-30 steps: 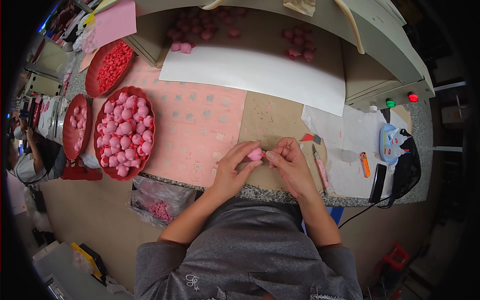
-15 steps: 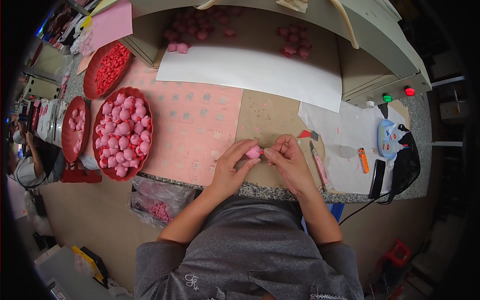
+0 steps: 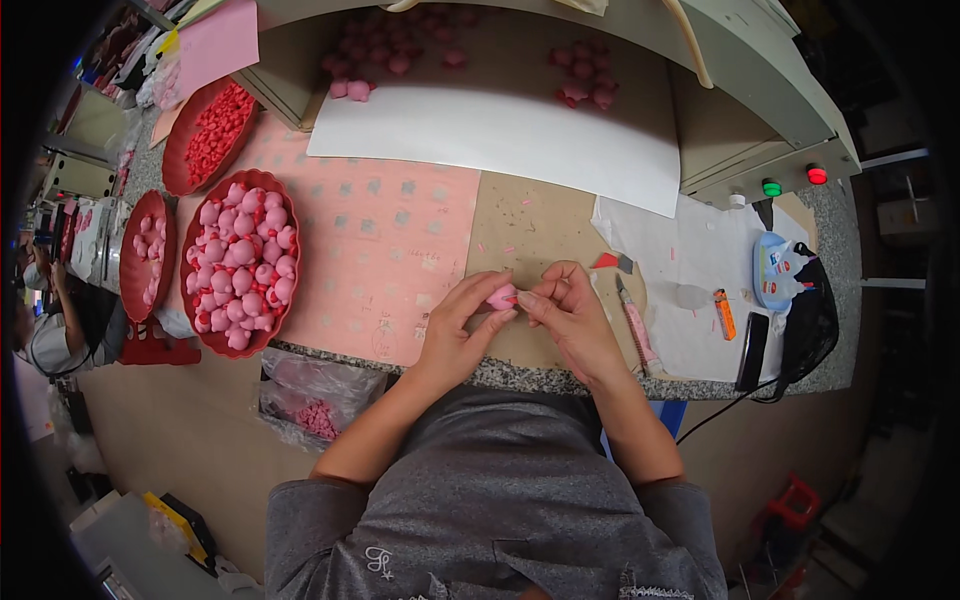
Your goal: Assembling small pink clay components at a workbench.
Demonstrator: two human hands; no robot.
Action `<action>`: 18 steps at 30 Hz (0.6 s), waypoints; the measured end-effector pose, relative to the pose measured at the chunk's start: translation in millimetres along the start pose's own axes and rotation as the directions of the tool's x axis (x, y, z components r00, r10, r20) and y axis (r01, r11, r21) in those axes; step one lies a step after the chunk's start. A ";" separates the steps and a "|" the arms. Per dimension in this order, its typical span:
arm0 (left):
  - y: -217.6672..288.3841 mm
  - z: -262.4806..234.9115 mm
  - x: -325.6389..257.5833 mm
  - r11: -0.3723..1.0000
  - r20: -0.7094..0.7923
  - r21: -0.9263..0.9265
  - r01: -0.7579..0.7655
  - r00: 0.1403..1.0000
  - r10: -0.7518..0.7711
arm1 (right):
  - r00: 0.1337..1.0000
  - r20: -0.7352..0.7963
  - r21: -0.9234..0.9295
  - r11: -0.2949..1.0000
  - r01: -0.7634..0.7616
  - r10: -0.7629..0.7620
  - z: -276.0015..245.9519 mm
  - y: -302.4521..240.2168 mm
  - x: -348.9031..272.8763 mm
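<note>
Over the near edge of the bench, my left hand (image 3: 452, 335) grips a small pink rubbery-looking figure (image 3: 500, 297) between thumb and fingers. At its right end, a tiny red part (image 3: 513, 299) is pinched by the thumb and forefinger of my right hand (image 3: 575, 325); whether it is fixed to the figure I cannot tell. To the left, a scalloped red tray (image 3: 291, 318) is heaped with similar pink figures with red parts (image 3: 240, 252). Right of my right hand lies a craft knife with a pink handle (image 3: 637, 325), its blade pointing away from me.
Ahead stands a grey open-fronted booth (image 3: 760, 105) with white paper (image 3: 500, 140) and pink figures inside. Two more red trays hold small red pieces (image 3: 215, 125) and pink pieces (image 3: 150, 245). Rightward lie an orange tool (image 3: 725, 315), a phone (image 3: 753, 350) and bottles. Another person (image 3: 55, 325) sits far left.
The pink figure has turned slightly in my left fingers and shifted a little left. My right fingertips have closed in nearer to it. The whole view has moved slightly.
</note>
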State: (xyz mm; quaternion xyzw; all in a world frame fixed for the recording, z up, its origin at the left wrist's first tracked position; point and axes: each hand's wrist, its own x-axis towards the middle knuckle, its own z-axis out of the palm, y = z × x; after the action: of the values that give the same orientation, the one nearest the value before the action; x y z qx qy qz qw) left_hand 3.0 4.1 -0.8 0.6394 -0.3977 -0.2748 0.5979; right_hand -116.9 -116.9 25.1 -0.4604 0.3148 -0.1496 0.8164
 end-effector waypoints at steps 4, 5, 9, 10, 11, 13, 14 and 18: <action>-1.1 -1.0 -1.5 1.000 -0.013 0.005 -0.007 1.000 0.007 | 1.000 -0.027 -0.010 1.000 0.002 -0.002 -3.1 0.9 0.7; -1.3 -0.7 -0.7 1.000 -0.011 0.008 -0.012 1.000 0.012 | 1.000 -0.024 -0.012 1.000 0.002 -0.002 -1.6 0.2 1.7; 0.6 -0.7 -2.0 1.000 -0.013 -0.015 0.008 1.000 -0.008 | 1.000 -0.002 -0.038 0.999 0.005 -0.005 -0.9 0.6 0.1; 0.8 -0.6 -1.3 1.000 -0.015 -0.014 0.007 1.000 -0.008 | 1.000 -0.017 -0.036 0.999 -0.006 0.005 -1.9 1.1 1.1; 0.9 -0.3 -0.5 1.000 -0.012 0.014 -0.006 1.000 0.006 | 1.000 -0.016 -0.036 0.999 -0.006 0.005 -1.9 1.1 1.7; 0.5 -0.5 -1.8 0.999 -0.009 0.041 -0.015 1.000 0.016 | 1.000 -0.005 -0.038 0.999 0.030 -0.030 -0.9 1.9 -0.3; -0.8 -0.8 -2.3 1.000 -0.012 0.016 -0.004 1.000 0.004 | 1.000 -0.006 -0.038 0.999 0.028 -0.028 -0.6 2.3 -0.5; 2.2 -0.3 -1.4 0.998 -0.004 0.052 -0.024 1.000 0.024 | 1.000 -0.004 -0.035 0.999 0.026 -0.026 -1.8 1.1 0.9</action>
State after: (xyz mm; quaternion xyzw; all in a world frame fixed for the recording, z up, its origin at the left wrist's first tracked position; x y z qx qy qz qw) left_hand 2.1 5.5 1.2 0.6505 -0.4109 -0.2558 0.5853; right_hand -117.5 -117.9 23.1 -0.4782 0.3129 -0.1558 0.8057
